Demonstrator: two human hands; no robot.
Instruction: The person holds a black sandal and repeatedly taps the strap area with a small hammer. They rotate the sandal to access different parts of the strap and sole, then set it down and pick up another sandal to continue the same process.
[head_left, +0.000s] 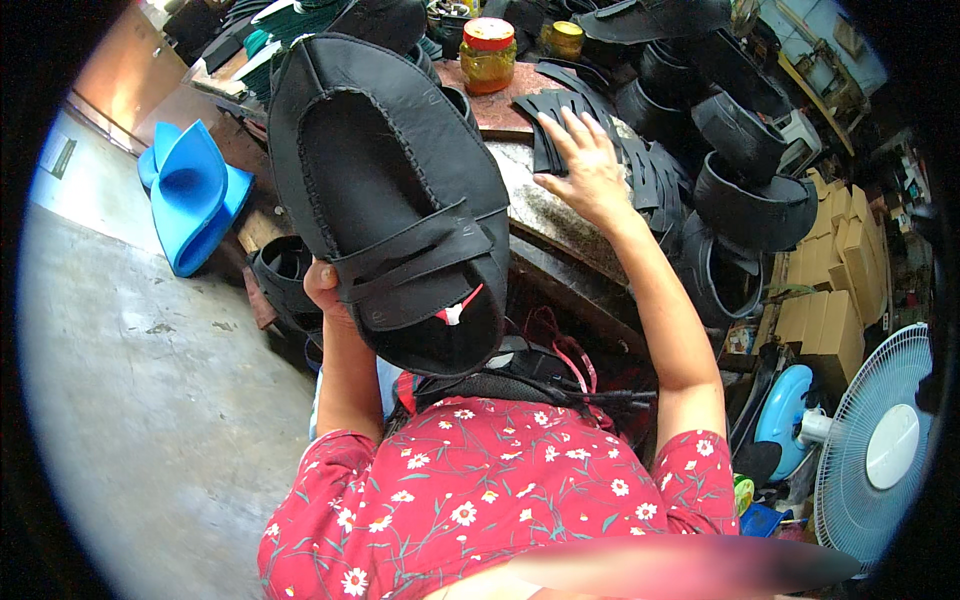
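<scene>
My left hand (322, 287) is closed on the edge of a large, black, unfinished-looking sandal (380, 160), raised close to me. A row of stitches runs around its sole-shaped middle, and straps cross its lower part. A small red and white bit (458, 308) shows under the straps. My right hand (588, 165) is open, its fingers spread over black slitted strap pieces (548, 125) on the worktable (530, 190). Whether it presses on them I cannot tell. More slitted strap pieces (655, 185) lie just right of that hand.
Behind the sandal stand a red-lidded jar (488, 60) and a smaller yellow jar (564, 41). Curved black pieces (755, 200) are stacked at the right, near cardboard boxes (825, 320) and a fan (875, 445). Blue curled sheets (195, 200) are at the left above the grey floor (140, 400).
</scene>
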